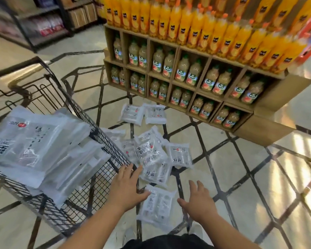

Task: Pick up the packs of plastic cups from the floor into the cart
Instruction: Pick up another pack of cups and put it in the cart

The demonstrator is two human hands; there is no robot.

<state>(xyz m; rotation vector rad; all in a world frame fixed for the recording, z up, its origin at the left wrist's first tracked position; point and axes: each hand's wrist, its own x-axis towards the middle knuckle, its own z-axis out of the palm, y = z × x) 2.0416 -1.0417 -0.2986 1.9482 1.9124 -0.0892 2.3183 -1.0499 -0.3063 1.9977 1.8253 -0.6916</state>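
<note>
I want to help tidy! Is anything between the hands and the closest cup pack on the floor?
Nothing visible is. The left hand and right hand are open on either side of the nearest pack. The cart has its mesh wall just left of it, so the pack probably must go up over that.

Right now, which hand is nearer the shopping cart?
Left. The left hand is beside the wire side of the shopping cart; the right hand is across the nearest cup pack from it.
</note>
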